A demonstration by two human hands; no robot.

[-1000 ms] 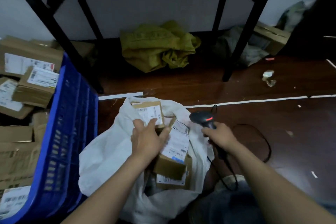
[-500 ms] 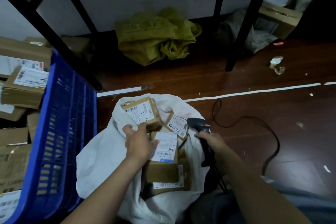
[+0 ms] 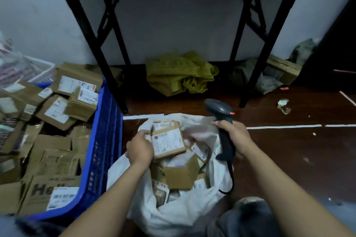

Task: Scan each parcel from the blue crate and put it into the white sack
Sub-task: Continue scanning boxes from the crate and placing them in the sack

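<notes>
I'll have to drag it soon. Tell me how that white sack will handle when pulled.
The white sack will probably be floppy: its rim sags and creases. It is likely heavy, since cardboard parcels fill it to the mouth. Pulled by one edge, it may tip and spill them, as the mouth gapes open.

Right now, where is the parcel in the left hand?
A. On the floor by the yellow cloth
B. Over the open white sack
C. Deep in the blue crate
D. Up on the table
B: the left hand holds the parcel label-up above the other boxes in the sack, while the right hand grips the scanner beside it.
</notes>
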